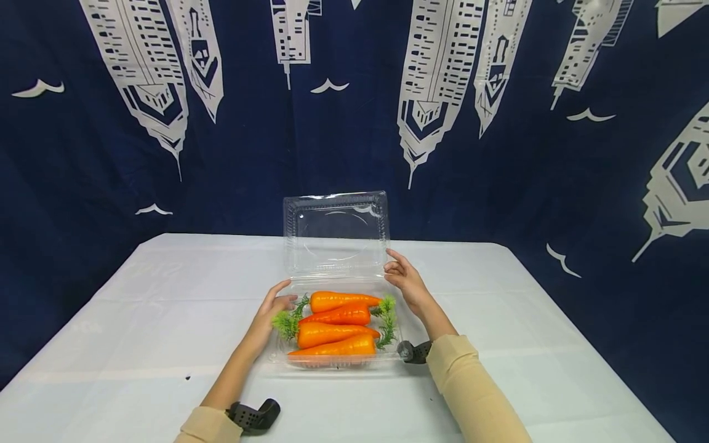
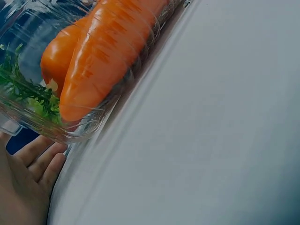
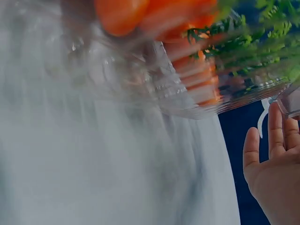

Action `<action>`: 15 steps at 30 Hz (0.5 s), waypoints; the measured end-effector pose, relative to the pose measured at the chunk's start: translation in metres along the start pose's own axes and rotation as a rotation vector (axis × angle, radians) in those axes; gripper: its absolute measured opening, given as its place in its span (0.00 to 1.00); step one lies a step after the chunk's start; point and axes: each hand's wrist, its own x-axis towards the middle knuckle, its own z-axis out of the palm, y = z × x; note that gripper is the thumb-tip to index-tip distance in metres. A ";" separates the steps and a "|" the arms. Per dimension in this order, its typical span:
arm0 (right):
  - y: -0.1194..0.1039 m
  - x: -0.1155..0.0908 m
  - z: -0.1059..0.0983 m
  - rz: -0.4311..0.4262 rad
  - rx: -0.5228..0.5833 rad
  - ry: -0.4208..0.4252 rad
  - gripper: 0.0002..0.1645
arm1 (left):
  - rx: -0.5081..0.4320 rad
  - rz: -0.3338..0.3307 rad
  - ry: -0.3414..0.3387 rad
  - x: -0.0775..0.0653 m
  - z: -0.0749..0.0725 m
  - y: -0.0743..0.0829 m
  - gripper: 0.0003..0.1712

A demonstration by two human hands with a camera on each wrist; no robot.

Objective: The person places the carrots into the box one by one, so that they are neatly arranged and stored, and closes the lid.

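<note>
A clear plastic clamshell box (image 1: 388, 355) lies on the table with its transparent lid (image 1: 336, 237) raised at the back. Several orange carrots (image 1: 335, 334) with green leafy tops (image 1: 285, 324) fill the base, their tips pointing different ways. My left hand (image 1: 269, 312) is at the box's left side with fingers extended near the back left corner; in the left wrist view its fingers lie against the plastic wall. On the other side, my right hand (image 1: 407, 283) has its fingertips by the lid's lower right edge. Whether they touch it is hard to tell.
A white-covered table (image 1: 183, 307) spreads around the box. Behind it hangs a dark blue curtain (image 1: 343, 147) with white building prints. Each wrist wears a black camera (image 1: 255, 416).
</note>
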 end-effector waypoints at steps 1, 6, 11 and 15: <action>0.000 0.000 0.000 -0.006 -0.002 0.005 0.36 | 0.000 0.001 -0.002 0.000 0.000 0.000 0.25; 0.002 -0.002 -0.001 -0.021 0.000 0.025 0.34 | -0.011 -0.003 0.000 -0.001 0.001 0.002 0.25; 0.004 -0.003 -0.002 -0.021 0.030 0.055 0.31 | -0.015 -0.008 -0.003 -0.002 0.001 0.002 0.26; 0.003 -0.004 -0.004 -0.031 0.052 0.057 0.23 | -0.008 -0.008 -0.003 -0.001 0.001 0.002 0.26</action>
